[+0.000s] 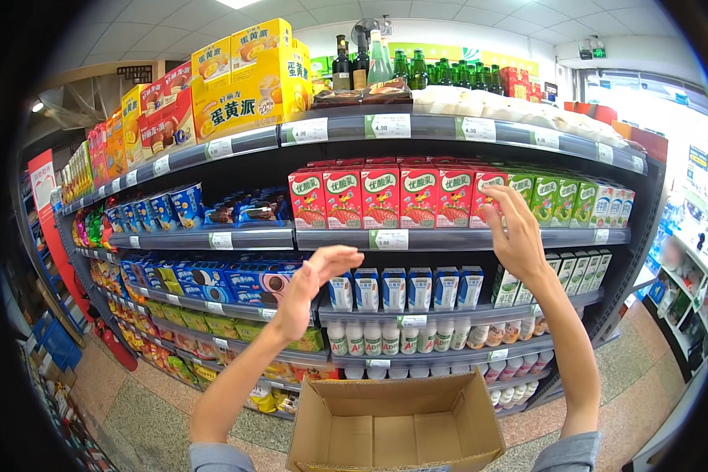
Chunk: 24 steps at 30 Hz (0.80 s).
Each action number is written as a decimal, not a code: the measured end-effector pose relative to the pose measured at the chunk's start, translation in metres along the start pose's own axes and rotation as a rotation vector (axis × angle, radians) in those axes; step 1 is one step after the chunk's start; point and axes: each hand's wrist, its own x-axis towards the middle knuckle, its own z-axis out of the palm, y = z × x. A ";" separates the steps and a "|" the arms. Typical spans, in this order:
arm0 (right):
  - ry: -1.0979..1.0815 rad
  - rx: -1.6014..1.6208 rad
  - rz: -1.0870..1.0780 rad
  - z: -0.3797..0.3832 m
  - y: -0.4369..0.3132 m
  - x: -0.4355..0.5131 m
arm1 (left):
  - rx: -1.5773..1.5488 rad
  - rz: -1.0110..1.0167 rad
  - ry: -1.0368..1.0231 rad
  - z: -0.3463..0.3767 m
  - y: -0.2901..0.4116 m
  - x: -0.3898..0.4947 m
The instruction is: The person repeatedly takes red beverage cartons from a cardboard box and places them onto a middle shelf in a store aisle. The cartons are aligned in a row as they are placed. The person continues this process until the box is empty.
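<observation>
My right hand (512,231) is raised before the middle shelf, fingers slightly bent and holding nothing. Its fingertips overlap the rightmost red drink carton (484,206) in the view; contact cannot be told. Red cartons (380,197) stand in rows there, beside green drink cartons (546,200) and a few white ones (613,206). My left hand (310,286), also holding nothing, hovers lower with its thumb apart, just left of a row of blue-and-white cartons (410,289). Between my forearms is an open cardboard box (395,433), its bare inner floor showing.
Boxes of pies (242,88) and glass bottles (419,69) stand on the top shelf. Cookie boxes (212,280) fill shelves at left; white plastic bottles (389,340) line a lower shelf. A red fire extinguisher (115,345) stands on the tiled floor (147,413).
</observation>
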 end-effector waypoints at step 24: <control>-0.130 -0.019 -0.018 0.061 0.071 0.069 | 1.330 0.376 0.045 0.123 -0.095 0.111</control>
